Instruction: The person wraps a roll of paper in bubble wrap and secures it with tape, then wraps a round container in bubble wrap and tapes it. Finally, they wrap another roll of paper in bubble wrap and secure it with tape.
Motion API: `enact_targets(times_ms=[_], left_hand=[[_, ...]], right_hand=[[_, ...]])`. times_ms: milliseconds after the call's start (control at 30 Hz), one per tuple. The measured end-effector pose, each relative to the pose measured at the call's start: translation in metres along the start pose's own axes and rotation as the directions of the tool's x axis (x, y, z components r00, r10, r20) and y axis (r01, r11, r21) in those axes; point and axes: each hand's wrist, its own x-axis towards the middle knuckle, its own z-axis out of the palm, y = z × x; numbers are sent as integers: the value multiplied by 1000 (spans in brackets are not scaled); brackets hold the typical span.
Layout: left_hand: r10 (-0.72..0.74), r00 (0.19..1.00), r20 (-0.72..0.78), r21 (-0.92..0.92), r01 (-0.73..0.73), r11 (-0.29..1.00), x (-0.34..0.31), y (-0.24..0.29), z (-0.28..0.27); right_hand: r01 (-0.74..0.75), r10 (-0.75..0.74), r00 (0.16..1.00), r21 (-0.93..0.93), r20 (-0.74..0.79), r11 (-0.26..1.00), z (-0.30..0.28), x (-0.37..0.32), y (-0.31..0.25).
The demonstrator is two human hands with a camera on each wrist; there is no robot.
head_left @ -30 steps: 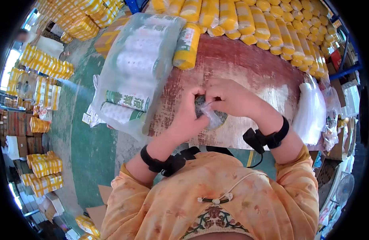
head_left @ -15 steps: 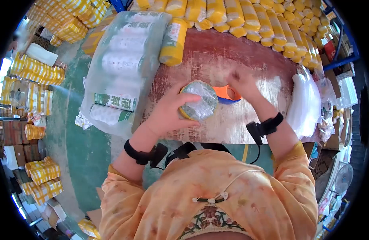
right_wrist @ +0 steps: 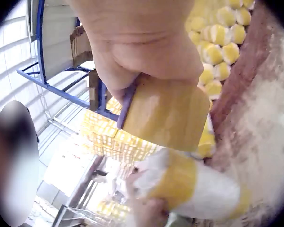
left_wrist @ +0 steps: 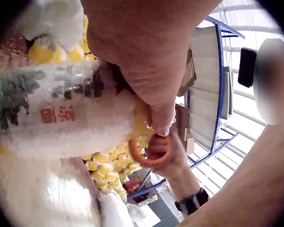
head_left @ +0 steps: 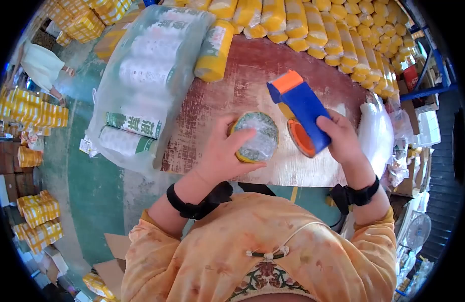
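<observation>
A round pack (head_left: 255, 136) wrapped in clear plastic, with a yellow rim, stands on end on the worn red table (head_left: 252, 75). My left hand (head_left: 225, 151) grips it from the near left side, thumb across its top. Just right of the pack, my right hand (head_left: 340, 133) holds a blue and orange tape dispenser (head_left: 300, 110) lifted above the table. In the left wrist view the pack (left_wrist: 61, 113) fills the left and the dispenser's orange ring (left_wrist: 151, 149) shows behind it. The right wrist view shows the dispenser (right_wrist: 165, 113) above the pack (right_wrist: 194, 189).
A big clear bag of white rolls (head_left: 147, 75) lies at the table's left edge. One yellow pack (head_left: 215, 50) lies beside it. Rows of several yellow packs (head_left: 333, 35) line the far edge. Loose plastic bags (head_left: 386, 136) pile up at the right. A person (head_left: 38, 63) stands at far left.
Both hands were working at the pack's plastic top. My right hand then left it, took the tape dispenser off the table and lifted it beside the pack. My left hand kept its hold.
</observation>
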Motion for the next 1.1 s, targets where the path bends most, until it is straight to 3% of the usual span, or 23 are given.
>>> enact_targets(times_ms=[67, 167, 200, 233, 300, 433, 600, 733, 833, 867, 967, 1067, 1100], left_hand=[[-16, 1000, -13, -34, 16, 999, 0, 2, 3], [-37, 999, -33, -74, 35, 997, 0, 4, 4], [-40, 998, -52, -97, 35, 995, 0, 6, 2], [-45, 996, -71, -118, 36, 992, 1, 7, 0], [-53, 995, -89, -139, 40, 989, 1, 8, -4], [-44, 993, -109, -162, 26, 986, 2, 3, -5], [-125, 992, -34, -188, 117, 975, 13, -11, -3], [-97, 991, -94, -114, 86, 990, 37, -32, 0], [-148, 980, -132, -92, 136, 986, 58, -53, 6], [-283, 955, -84, -169, 266, 949, 65, -60, 8], [-467, 882, -54, -281, 435, 855, 91, -104, 23], [-486, 870, -85, -303, 442, 844, 112, -149, 55], [-530, 846, -53, -240, 504, 829, 117, -163, 64]], right_hand=[[-66, 24, 987, 263, 158, 963, 9, -8, -32], [-152, 85, 962, 252, 260, 956, 27, -6, -53], [-259, 193, 931, 191, 308, 947, 25, -2, -50], [-293, 262, 948, 173, 183, 940, 35, -1, -44], [-323, 283, 930, 155, 233, 934, 34, -2, -50], [-366, 337, 921, 145, 194, 919, 41, -3, -57], [-390, 368, 921, 288, 132, 874, 38, -4, -53], [-323, 302, 946, 304, 116, 896, 27, -48, -29], [-267, 285, 958, 386, 11, 883, 24, -73, 17], [-264, 283, 959, 451, 27, 852, 25, -71, 29], [-239, 278, 960, 591, 27, 770, 28, -50, 56], [-246, 303, 952, 703, 45, 668, 27, 7, 84], [-263, 321, 945, 725, 61, 637, 24, 28, 92]])
